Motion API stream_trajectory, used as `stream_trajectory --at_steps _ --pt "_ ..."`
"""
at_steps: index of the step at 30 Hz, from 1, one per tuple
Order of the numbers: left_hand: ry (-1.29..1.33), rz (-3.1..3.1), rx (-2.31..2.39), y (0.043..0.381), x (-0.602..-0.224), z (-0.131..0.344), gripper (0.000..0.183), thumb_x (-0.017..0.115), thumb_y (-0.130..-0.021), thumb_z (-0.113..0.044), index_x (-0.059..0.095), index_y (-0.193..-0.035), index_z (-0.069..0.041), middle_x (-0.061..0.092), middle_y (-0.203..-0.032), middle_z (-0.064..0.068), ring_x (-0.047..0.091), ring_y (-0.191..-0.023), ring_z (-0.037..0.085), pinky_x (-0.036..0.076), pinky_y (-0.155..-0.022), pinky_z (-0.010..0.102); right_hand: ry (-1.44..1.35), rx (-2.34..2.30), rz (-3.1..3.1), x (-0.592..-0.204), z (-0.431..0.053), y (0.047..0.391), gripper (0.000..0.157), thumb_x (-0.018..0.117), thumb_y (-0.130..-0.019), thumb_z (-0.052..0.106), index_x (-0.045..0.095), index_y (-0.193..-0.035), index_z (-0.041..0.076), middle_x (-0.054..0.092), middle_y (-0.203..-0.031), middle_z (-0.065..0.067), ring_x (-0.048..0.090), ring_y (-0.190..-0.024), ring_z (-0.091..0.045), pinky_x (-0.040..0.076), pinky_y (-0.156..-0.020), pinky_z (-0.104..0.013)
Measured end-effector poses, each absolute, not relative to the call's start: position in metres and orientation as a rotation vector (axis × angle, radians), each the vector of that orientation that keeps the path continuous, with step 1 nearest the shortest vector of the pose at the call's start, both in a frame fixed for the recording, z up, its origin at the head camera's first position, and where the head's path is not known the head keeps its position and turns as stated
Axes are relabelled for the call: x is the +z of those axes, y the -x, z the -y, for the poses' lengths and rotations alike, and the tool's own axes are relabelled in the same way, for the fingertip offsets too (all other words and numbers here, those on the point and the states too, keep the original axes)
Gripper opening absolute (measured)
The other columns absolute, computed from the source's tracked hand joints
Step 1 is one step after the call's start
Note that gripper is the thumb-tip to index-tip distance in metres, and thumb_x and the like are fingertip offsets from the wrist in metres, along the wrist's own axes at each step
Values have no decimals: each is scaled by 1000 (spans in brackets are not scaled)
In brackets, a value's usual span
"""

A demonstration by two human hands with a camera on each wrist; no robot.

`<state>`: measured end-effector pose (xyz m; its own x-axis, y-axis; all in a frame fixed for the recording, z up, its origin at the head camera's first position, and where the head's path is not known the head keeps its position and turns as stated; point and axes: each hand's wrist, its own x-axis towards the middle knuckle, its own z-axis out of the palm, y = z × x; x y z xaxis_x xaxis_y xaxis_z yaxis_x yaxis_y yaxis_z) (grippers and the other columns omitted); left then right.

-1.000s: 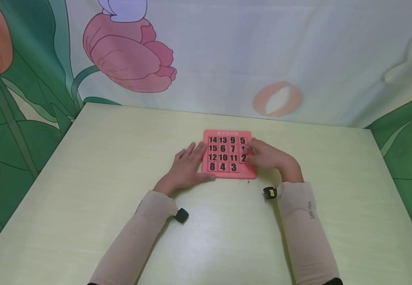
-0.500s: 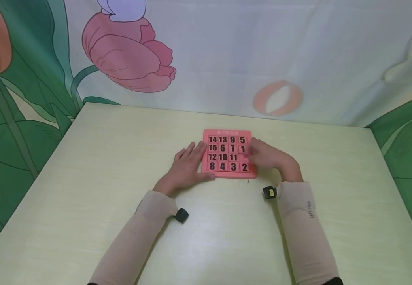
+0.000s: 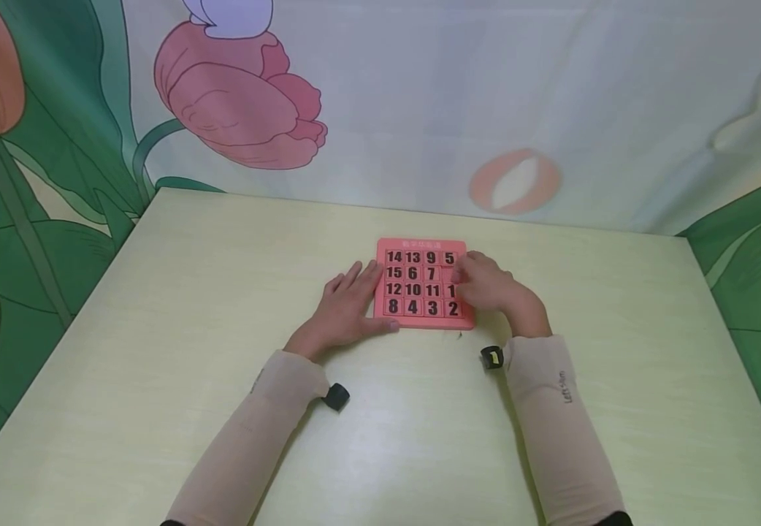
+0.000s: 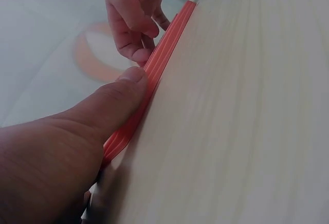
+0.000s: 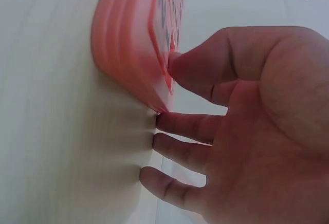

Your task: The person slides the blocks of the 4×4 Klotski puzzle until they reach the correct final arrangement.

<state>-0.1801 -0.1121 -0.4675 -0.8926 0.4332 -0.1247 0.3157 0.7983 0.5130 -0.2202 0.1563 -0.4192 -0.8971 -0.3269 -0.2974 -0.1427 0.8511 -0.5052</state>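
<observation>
A pink number slide puzzle (image 3: 420, 322) lies on the table in the head view, its tiles marked with black numbers. My left hand (image 3: 343, 310) steadies it, straight fingers along its left side and thumb at the lower left corner. My right hand (image 3: 488, 283) is over the right edge, fingertips on the right column. The number 1 tile (image 3: 450, 291) is partly under those fingers, just above the number 2 tile (image 3: 453, 309). Bare pink base shows below the number 5 tile (image 3: 449, 258). In the right wrist view the thumb (image 5: 198, 70) touches the tiles; the other fingers reach past the edge.
The pale wooden table (image 3: 157, 307) surrounds the puzzle on all sides. A curtain (image 3: 407, 109) printed with flowers and leaves hangs behind the far edge. A small black device (image 3: 337, 397) sits at the left cuff, another black device (image 3: 492, 357) at the right.
The number 2 tile has slid down into the bottom right corner, then the number 1 tile down behind it. My right hand has shifted slightly left; the left hand keeps its place.
</observation>
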Motion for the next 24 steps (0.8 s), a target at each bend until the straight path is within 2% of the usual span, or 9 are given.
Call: stream_trajectory --at_steps 4,7,10,13,15,17,20,22,24 --pt "-581 -2752 726 181 -468 112 106 67 -88 -64 11 -164 -14 8 -169 3 -2 -154 25 2 -121 47 346 -661 -2659 -417 -156 220 13 53 -93 2 59 -105 3 51 -118 -14 46 -108 -33 37 -97 -64" --pt "-583 -2750 726 181 -468 112 106 66 -88 -64 11 -164 -14 8 -169 4 -2 -154 25 2 -121 47 312 -688 -2645 -416 -156 220 35 52 -93 2 54 -128 1 50 -129 -17 44 -115 -36 33 -104 -66" --pt "-589 -2748 728 181 -468 112 107 66 -88 -64 11 -164 -14 8 -169 4 -2 -154 25 1 -121 47 271 -699 -2646 -417 -156 219 64 50 -93 2 32 -155 5 40 -147 -21 36 -131 -41 23 -111 -68" --pt "-592 -2747 736 181 -469 112 107 67 -88 -64 11 -164 -14 8 -169 3 -3 -154 24 1 -121 47 249 -657 -2673 -418 -155 220 77 49 -93 2 18 -163 12 24 -160 -21 24 -141 -44 16 -113 -69" --pt "-591 -2748 733 181 -469 112 107 66 -88 -64 11 -164 -14 8 -169 3 -3 -154 24 1 -121 47 243 -624 -2691 -419 -154 220 76 49 -92 1 20 -162 12 25 -159 -22 25 -140 -44 18 -112 -69" --pt "-590 -2750 729 181 -469 112 107 66 -88 -65 10 -164 -14 8 -169 3 -3 -154 23 1 -121 47 239 -618 -2708 -420 -152 220 70 49 -92 0 30 -159 9 29 -155 -22 28 -136 -43 21 -111 -68" --pt "-588 -2750 722 181 -469 112 107 65 -88 -65 10 -164 -14 8 -169 3 -3 -154 23 1 -121 47 233 -626 -2728 -420 -150 220 50 50 -92 -1 47 -142 5 38 -143 -22 33 -127 -41 27 -107 -66" --pt "-589 -2749 720 181 -469 112 107 66 -88 -65 10 -164 -14 8 -169 3 -3 -154 24 1 -121 47 229 -640 -2733 -420 -149 220 37 50 -92 -1 50 -129 5 41 -135 -19 35 -120 -38 29 -104 -64" --pt "-588 -2749 713 181 -468 113 107 66 -88 -65 10 -164 -14 7 -169 3 -3 -154 24 1 -121 47 227 -637 -2730 -421 -148 220 33 50 -93 -1 50 -126 4 42 -132 -18 35 -117 -37 30 -103 -63"
